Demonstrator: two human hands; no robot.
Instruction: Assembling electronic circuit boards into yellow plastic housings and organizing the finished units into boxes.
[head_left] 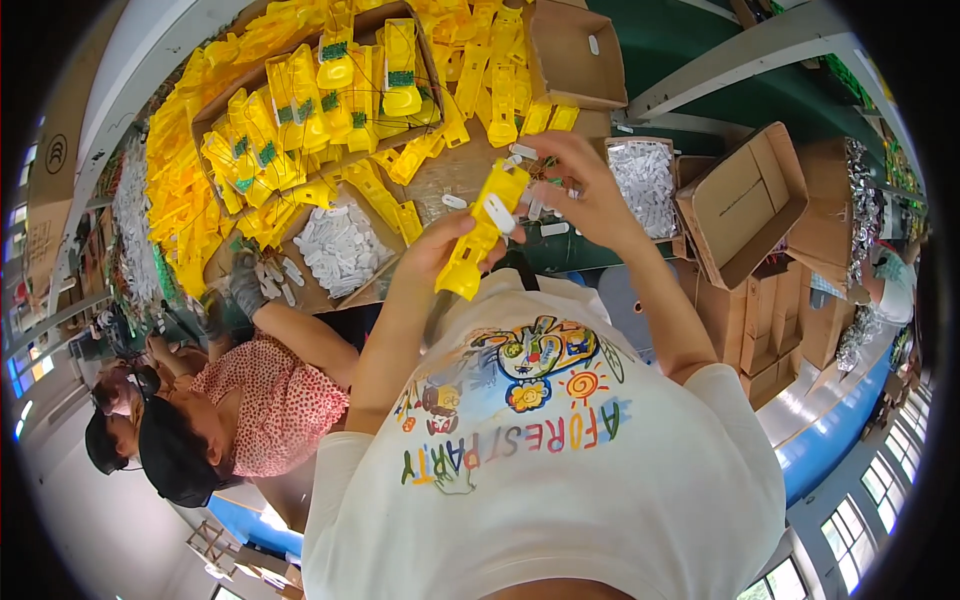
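So left hand [436,246] gripped the yellow housing [463,270] just beyond the white shirt [545,470], right hand [592,195] apart, hold unclear, and nearby thin wires [546,172] risked snagging, knocking the white tab [497,213] loose.

Two bare arms reach away from the body toward the far side, hands raised near each other but apart. The left forearm [384,345] runs almost straight out; the left hand [440,243] is curled in a grip, thumb on the near-facing side, fingertips showing to the right. The right forearm [665,305] slants inward from the right, elbow bent. The right hand [592,190] sits slightly farther out, fingers bent and pointing left; whether its fingertips pinch anything is unclear.
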